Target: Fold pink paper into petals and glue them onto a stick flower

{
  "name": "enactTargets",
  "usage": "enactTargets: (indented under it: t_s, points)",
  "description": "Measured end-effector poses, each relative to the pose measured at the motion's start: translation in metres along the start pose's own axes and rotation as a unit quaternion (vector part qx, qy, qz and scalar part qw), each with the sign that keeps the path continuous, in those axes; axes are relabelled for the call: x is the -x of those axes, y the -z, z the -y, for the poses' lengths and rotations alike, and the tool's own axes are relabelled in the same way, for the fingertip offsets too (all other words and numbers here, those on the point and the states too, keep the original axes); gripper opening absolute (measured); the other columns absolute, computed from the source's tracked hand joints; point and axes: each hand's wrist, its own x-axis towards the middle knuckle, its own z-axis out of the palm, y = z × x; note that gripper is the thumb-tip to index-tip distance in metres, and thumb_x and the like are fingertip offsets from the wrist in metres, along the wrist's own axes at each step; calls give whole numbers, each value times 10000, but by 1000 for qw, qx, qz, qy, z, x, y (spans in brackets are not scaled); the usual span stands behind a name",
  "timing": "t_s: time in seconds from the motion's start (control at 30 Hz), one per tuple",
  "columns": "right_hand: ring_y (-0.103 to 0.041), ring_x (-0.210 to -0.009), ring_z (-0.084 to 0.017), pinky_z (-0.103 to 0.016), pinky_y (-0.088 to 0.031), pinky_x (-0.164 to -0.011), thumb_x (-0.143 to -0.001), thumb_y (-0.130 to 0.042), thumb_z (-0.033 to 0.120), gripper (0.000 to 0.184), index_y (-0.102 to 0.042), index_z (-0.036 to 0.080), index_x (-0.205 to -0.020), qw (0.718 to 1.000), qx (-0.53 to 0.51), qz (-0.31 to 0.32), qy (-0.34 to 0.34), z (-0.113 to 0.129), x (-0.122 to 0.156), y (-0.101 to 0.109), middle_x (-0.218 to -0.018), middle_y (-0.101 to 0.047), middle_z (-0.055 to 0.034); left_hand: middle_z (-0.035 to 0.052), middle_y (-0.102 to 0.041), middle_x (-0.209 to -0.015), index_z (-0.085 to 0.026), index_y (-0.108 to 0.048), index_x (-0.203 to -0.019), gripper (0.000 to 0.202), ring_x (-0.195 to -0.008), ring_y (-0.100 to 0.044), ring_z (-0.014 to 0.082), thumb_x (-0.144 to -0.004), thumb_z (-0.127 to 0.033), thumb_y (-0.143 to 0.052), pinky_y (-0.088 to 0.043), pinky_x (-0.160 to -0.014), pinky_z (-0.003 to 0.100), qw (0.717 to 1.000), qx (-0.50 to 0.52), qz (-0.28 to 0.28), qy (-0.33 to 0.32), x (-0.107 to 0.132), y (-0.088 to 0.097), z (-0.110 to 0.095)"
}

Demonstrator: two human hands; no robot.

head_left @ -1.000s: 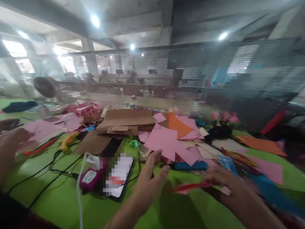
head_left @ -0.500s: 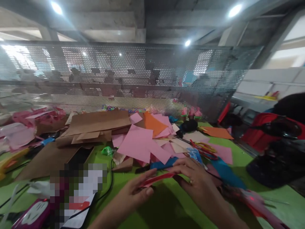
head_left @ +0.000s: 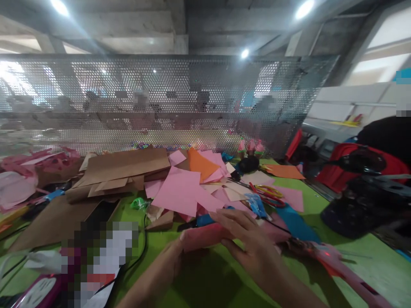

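A pinkish-red paper strip [head_left: 205, 237] stretches between my two hands, low over the green tabletop, its broad face toward me. My left hand [head_left: 170, 259] grips its left end; most of those fingers are hidden behind it. The other end sits between the thumb and fingers of my right hand [head_left: 248, 244]. Just beyond the strip lies a blue-handled tool [head_left: 205, 220] with a dark end. Pink paper sheets [head_left: 178, 190] are heaped past it. Scissors with red and yellow handles [head_left: 268, 194] rest to the right, near a blue sheet [head_left: 297, 222].
A pink glue gun [head_left: 334, 259] lies right, its light glowing red. Brown card [head_left: 125, 164] is stacked at the back left. A magenta power strip [head_left: 41, 291] and black cable [head_left: 145, 239] are at left. A perforated metal screen [head_left: 180, 98] stands behind.
The paper strip has turned from nearly edge-on to face me. My left hand has rotated, so its fingers are now behind the strip. The view has shifted slightly right.
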Motion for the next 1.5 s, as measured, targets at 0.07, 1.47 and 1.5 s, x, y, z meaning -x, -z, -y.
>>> enactTargets:
  t_s: [0.07, 1.47, 1.5]
  points:
    - [-520, -1231, -262, -468, -476, -994, -853, -559, 42, 625, -497, 357, -1389, 1000, 22, -3, 10, 1, 1, -1, -1335, -589, -60, 87, -595, -1250, -195, -581, -1216, 317, -1033, -621, 226, -939, -347, -583, -541, -867, 434, 1000, 13, -14, 4, -2, -1, 1]
    - [-676, -889, -197, -398, -437, -949, -907, -602, 246, 92, -673, 260, -963, 990, -70, 107, 54, 22, -7, 17, -911, -743, -7, 90, -763, -978, -152, -723, -963, 355, -946, -702, 245, -717, -393, -812, -524, -843, 313, 954, 121, -274, -17, -6, 7, 5]
    - [-671, -837, -190, -376, -463, -892, -916, -588, 253, 87, -670, 252, -945, 990, -87, 106, 39, 22, -7, 16, -867, -733, -6, 87, -760, -997, -158, -725, -974, 357, -953, -699, 241, -725, -400, -805, -521, -842, 306, 956, 118, -269, -24, -6, 8, 5]
